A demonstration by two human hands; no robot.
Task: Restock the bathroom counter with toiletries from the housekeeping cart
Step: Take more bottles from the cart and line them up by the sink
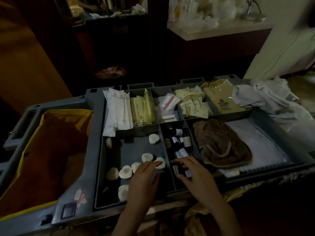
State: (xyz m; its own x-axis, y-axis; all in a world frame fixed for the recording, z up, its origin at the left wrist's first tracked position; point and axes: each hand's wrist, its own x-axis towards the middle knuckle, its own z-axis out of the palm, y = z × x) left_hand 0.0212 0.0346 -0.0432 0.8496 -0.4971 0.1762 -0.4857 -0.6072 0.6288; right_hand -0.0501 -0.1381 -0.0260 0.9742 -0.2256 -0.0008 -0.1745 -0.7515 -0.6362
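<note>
In the cart tray's (97,150) near-edge compartments, our left hand (144,179) lies spread, fingertips on a round soap (162,165); our right hand (197,176) curls among small bottles (186,140), and we cannot tell whether it grips one.

The scene was dimly lit and underexposed, with the cart tray (98,142) left in murky shadow. The strongest light was caught at the upper right, where the pale shelf (218,29) and wall (272,48) were washed out. Straight edges were bowed by the wide-angle lens, and the corners were smeared with blur.
</note>
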